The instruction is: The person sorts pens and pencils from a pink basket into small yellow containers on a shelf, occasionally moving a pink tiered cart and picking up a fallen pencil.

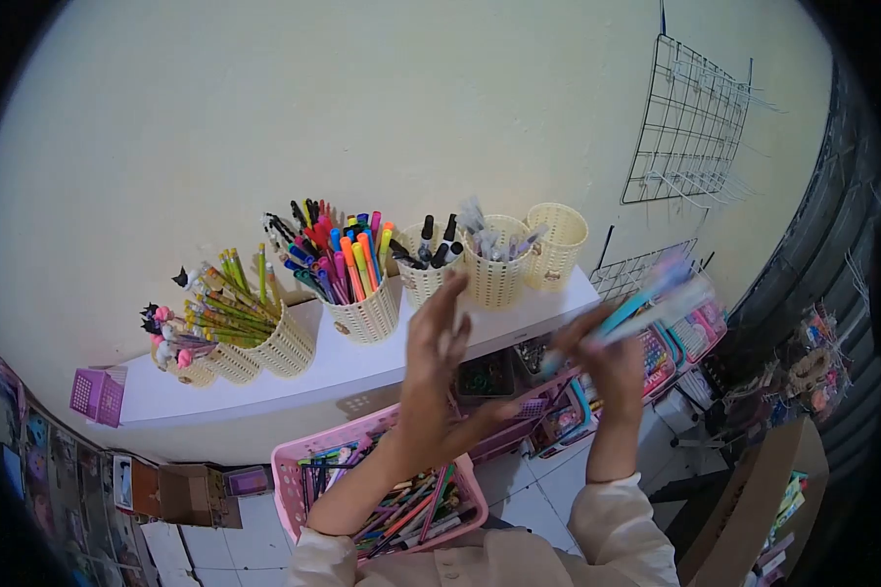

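My left hand [436, 377] is raised in front of the shelf edge with its fingers apart and nothing in it. It is above a pink basket [282, 468] full of loose pens and pencils [426, 509]. To the right, my right hand [612, 357] is closed around a few slim light-blue and whitish pens [646, 298], blurred by motion. Behind the hands, cream woven-pattern cups stand on the white shelf. One cup [362, 318] holds bright markers, another [426, 284] black-capped pens, and a third [497, 284] clear-wrapped items. The rightmost cup [558, 240] shows nothing above its rim.
Cups of green pencils [289, 347] and toy-topped pens stand at the left of the white shelf [157, 396], beside a small purple basket [98, 396]. Pencil cases [695, 333] fill space at right below a wire grid [685, 127]. A cardboard box [754, 499] stands lower right.
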A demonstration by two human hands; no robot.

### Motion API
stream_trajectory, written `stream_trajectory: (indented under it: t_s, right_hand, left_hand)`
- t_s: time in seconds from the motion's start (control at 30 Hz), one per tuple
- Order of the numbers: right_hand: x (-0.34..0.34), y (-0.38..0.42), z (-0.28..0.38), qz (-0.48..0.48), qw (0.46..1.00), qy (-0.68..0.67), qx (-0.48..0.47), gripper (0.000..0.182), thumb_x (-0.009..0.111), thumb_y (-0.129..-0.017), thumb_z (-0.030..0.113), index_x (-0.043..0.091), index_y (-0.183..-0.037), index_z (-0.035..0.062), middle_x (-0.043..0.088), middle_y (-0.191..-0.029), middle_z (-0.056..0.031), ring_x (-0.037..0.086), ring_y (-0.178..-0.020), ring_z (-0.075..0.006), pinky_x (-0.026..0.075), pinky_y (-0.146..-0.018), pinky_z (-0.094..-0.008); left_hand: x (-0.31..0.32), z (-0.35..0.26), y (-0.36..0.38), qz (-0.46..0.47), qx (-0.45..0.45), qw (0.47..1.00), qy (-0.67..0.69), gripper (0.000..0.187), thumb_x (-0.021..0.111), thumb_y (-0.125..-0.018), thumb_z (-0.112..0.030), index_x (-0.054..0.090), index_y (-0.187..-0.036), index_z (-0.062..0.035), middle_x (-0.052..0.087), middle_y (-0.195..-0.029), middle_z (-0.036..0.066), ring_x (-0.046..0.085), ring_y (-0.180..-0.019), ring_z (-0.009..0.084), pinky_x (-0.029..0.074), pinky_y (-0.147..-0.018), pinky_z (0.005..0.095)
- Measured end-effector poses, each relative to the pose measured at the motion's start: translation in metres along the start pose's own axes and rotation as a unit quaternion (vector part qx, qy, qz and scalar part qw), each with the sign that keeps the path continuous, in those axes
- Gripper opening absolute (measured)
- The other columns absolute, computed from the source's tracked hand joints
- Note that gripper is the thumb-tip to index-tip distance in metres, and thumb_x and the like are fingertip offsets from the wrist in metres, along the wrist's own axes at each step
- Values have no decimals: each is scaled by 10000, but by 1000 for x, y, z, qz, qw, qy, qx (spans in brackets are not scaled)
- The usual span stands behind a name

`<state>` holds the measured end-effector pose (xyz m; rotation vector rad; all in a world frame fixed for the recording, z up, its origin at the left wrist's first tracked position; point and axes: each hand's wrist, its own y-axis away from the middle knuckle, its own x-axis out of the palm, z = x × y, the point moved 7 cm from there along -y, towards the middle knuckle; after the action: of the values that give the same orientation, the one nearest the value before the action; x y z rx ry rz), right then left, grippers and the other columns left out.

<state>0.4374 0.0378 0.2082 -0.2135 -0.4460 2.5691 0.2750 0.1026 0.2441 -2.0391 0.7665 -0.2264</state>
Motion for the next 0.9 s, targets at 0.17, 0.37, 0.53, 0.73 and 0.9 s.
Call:
stream_trajectory:
  t_s: [0.17,0.37,0.53,0.73,0.9]
  right_hand:
    - [-77,-109,37,-168,927,-164,-294,156,436,-837,130,436,-931,6,464,-723,-45,458,-667,-113,394,-670,-250]
    - [-52,-182,-30,-10,986,-122,-117,169,470,-780,16,469,-938,-44,529,-805,-90,530,-742,-160,437,-695,-254]
    - [-41,-189,-39,24,998,-44,-48,274,536,-707,-18,457,-966,-61,570,-812,-144,568,-758,-177,463,-688,-255]
    - [-35,-204,-41,48,991,-118,38,473,616,-716,160,384,-1054,-78,527,-946,-172,556,-816,-207,465,-716,-271]
    - [-32,-209,-53,51,991,-97,77,433,582,-744,261,448,-967,-84,526,-911,-162,546,-830,-199,462,-733,-254]
  left_hand:
    - [-14,7,25,-55,27,997,-55,601,607,-689,-131,272,-1169,3,271,-1201,183,237,-1176,327,260,-938,383]
    - [-36,18,49,-170,-51,979,-99,362,522,-710,-22,351,-1029,-6,375,-1041,152,371,-1078,292,332,-848,329]
    - [-51,17,60,-191,-42,971,-140,343,512,-717,-49,359,-1021,-8,396,-1022,149,408,-1019,263,343,-812,326]
    - [-72,9,74,-237,-25,959,-154,327,498,-708,-58,372,-1004,-2,421,-954,141,426,-840,190,344,-761,301]
    - [-92,8,87,-274,-43,950,-145,288,482,-701,-46,392,-971,-4,414,-938,127,409,-827,175,345,-728,285]
